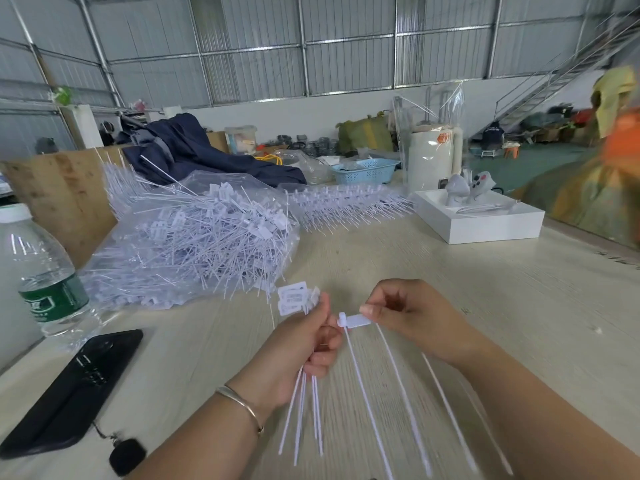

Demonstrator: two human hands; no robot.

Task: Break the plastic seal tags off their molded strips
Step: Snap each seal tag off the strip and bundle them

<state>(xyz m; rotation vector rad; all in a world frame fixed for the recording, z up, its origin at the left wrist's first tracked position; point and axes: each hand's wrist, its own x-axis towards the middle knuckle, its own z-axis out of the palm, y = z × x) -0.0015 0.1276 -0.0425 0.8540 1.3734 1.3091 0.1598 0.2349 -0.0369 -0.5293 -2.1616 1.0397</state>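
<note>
Two hands: left hand [304,344] grips tags [292,299], right hand [408,313] pinches strip [356,321].

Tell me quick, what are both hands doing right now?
Left hand: grips a bunch of seal tags.
Right hand: pinches one tag on its strip.

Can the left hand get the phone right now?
Probably not yet. The left hand is full, gripping a bunch of tags. The phone lies close on the table with nothing in between, so it would need to drop them first.
</note>
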